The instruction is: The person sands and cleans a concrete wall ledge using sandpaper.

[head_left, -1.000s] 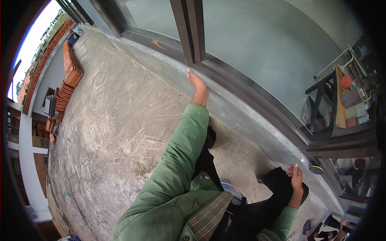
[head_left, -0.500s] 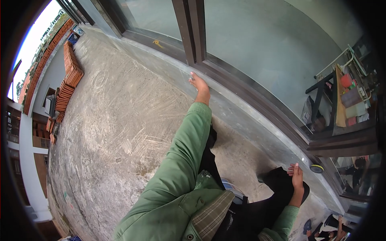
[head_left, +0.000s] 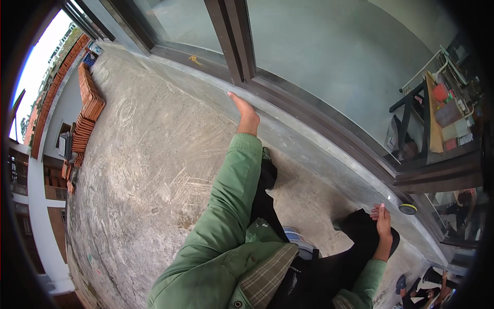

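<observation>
Fingers of left hand (head_left: 246,112) straight, empty, touching the door sill (head_left: 309,141) at its edge. Right hand (head_left: 383,226) loosely open on knee (head_left: 360,229), tape measure (head_left: 407,208) just beside on the sill; probably early stage, tape unpulled.

Left hand (head_left: 246,114) at sill (head_left: 301,138) (right hand (head_left: 383,225) on knee (head_left: 360,229)).

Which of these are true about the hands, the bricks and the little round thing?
1. The left hand reaches to the window frame. True.
2. The right hand holds the round thing. False: it rests on the knee; the round thing lies apart on the sill.
3. Bricks are stacked at the floor's far edge. True.
4. The sleeve is red. False: it is green.
</observation>
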